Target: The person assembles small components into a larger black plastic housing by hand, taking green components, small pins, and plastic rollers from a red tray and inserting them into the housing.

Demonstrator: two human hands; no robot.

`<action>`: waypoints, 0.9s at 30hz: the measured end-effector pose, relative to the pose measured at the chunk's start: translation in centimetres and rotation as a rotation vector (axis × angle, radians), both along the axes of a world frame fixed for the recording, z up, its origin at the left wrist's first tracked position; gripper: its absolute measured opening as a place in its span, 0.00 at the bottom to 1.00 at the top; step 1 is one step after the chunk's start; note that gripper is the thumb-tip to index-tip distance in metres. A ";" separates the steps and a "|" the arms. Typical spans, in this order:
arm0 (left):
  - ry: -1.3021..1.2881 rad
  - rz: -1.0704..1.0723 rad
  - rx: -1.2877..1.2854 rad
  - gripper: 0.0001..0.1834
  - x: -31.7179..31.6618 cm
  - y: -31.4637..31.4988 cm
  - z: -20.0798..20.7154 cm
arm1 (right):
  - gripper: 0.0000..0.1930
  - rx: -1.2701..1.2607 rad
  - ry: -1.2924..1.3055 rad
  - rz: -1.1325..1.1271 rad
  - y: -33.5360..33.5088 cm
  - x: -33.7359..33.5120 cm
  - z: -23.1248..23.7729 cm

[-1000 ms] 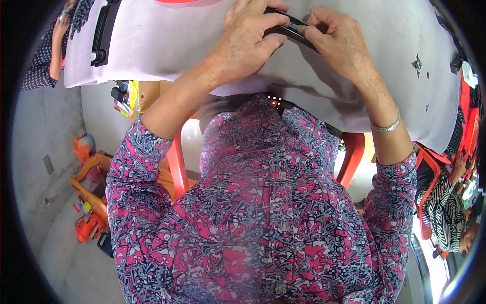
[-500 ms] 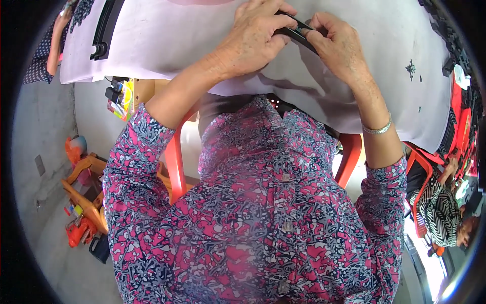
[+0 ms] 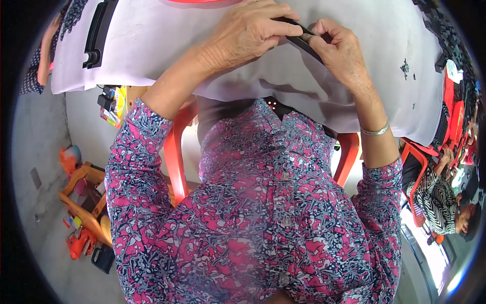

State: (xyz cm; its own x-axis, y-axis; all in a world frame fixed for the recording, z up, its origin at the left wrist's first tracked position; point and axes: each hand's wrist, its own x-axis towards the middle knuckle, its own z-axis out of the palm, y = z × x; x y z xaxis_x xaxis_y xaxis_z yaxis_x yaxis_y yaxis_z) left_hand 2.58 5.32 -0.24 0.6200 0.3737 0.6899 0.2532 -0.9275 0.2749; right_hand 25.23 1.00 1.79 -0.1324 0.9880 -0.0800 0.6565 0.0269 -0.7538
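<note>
A long, narrow black plastic strip lies slantwise between my hands, above the pale cloth-covered table. My left hand is closed round its upper left part, with thumb and fingers pressed along it. On the strip's middle, the thumb and bent fingers of my right hand pinch down close to my left fingertips. Whatever small piece may sit under that pinch is hidden. Another black strip-shaped part, with a white spot at its near end, rests at the table's left side.
Small black pieces lie scattered right of my right hand. A heap of black parts lines the right edge, near red items. A red rim shows at the top. Other people sit at far left and right.
My left fingers have moved along the strip toward my right hand, covering more of it. The greenish bit earlier seen by my right fingertips is hidden. The whole view has shifted slightly.
</note>
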 end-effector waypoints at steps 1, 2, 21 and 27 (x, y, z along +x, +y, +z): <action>-0.012 -0.023 -0.032 0.13 0.1 0.0 0.0 | 0.10 -0.009 -0.007 0.002 0.0 0.1 0.0; -0.013 -0.025 -0.034 0.13 0.1 0.1 -0.2 | 0.10 -0.011 -0.008 -0.001 -0.1 0.2 0.0; 0.306 -0.018 -0.837 0.12 1.3 2.8 4.3 | 0.10 0.061 -0.040 0.031 -0.2 -0.3 -0.4; 0.300 0.018 -0.823 0.12 1.3 2.5 4.2 | 0.11 0.043 -0.062 -0.001 -0.2 -0.6 -0.5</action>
State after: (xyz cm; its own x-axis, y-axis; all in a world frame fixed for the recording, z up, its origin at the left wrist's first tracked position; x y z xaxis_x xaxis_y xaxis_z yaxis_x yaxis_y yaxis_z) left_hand 3.91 7.85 3.92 0.7213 0.6926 0.0055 0.4347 -0.4588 0.7750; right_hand 24.59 0.79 1.33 -0.1274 0.9908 -0.0458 0.7023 0.0575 -0.7096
